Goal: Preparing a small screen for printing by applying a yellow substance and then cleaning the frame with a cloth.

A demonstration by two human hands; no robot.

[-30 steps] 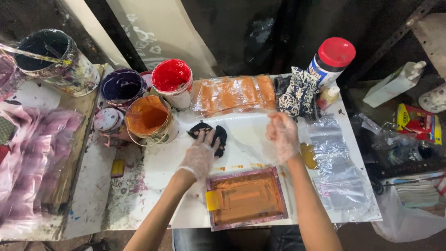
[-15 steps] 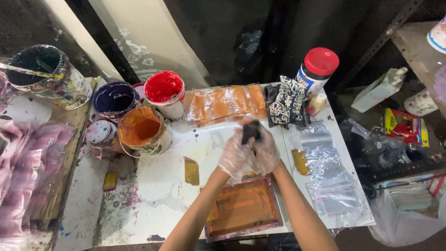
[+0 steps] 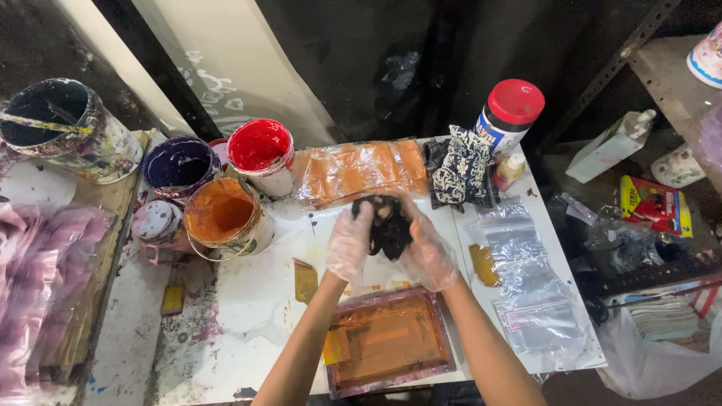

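Both hands wear thin clear gloves. My left hand [image 3: 350, 242] and my right hand [image 3: 427, 252] are pressed together around a crumpled black cloth [image 3: 389, 225], held above the white table [image 3: 248, 301]. Just below the hands lies a small framed printing screen [image 3: 387, 340] smeared with orange ink. An orange-stained scraper [image 3: 304, 280] lies on the table left of my left hand.
Open ink tubs stand at the left: orange [image 3: 222, 216], red [image 3: 261, 153], dark purple [image 3: 180, 167]. An orange-stained plastic sheet [image 3: 361, 170], a patterned black-and-white rag [image 3: 460, 170] and a red-lidded canister [image 3: 510, 114] sit at the back. Clear plastic bags [image 3: 526, 293] lie at the right.
A second ago my left hand pressed the black cloth on the table while the right was apart. Both hands have since come together and lifted the cloth, wringing it above the screen.
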